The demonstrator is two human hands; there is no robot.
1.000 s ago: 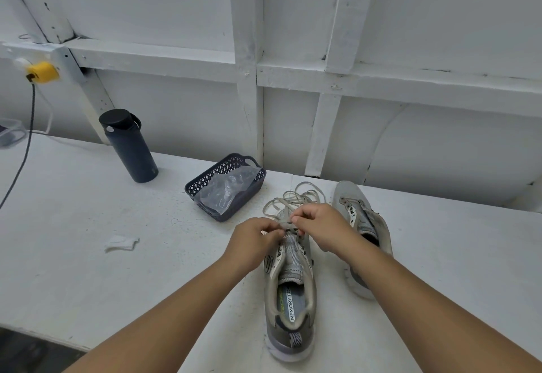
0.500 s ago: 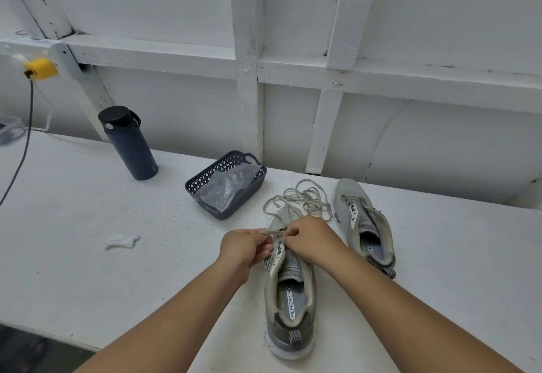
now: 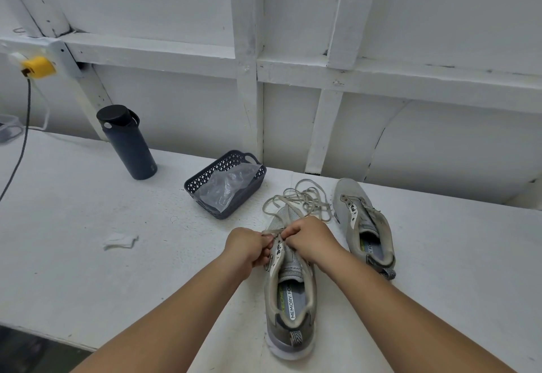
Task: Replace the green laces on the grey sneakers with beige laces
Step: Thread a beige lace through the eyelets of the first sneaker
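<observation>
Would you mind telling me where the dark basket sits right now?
The dark basket sits on the white table, between the dark bottle on its left and the loose beige lace on its right.

A white table (image 3: 73, 240) stands against a white-painted framed wall (image 3: 410, 20).

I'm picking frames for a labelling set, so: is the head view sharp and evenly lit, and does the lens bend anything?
In the head view, light is soft and even with faint shadows; the near sneaker is sharp enough to read its insole print; the wide lens bows the wall beams and table edge; the left hand and right hand hide the beige lace where they pinch it.
</observation>
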